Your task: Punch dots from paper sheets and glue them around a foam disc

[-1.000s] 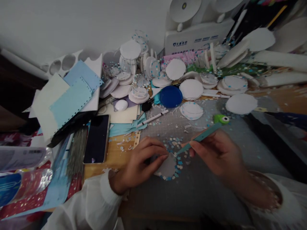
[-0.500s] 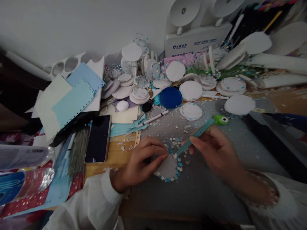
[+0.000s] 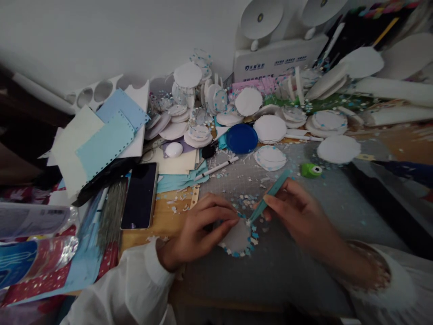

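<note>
My left hand [image 3: 204, 223] is closed over the left edge of a round disc [image 3: 237, 238], with thumb and forefinger pinched at its upper rim. Small blue and white stars line the disc's edge; its left part is hidden under my fingers. In my right hand [image 3: 301, 214] is a pair of teal tweezers [image 3: 272, 192], slanting down to the left. Their tips touch the rim at a white star on the upper right. Loose star cutouts [image 3: 248, 200] lie scattered just beyond the disc.
Grey cutting mat [image 3: 270, 282] lies under the work. Behind it are a green star punch [image 3: 310, 170], a blue round lid [image 3: 241, 138], a white pen [image 3: 216, 168] and piled white discs [image 3: 269, 128]. To the left lie a phone [image 3: 139, 195], coloured paper [image 3: 104, 144] and plastic bottles [image 3: 37, 257].
The tweezers stand a little steeper, and my right hand has shifted slightly left. Their tips stay at the upper right rim. My left hand keeps its place on the disc.
</note>
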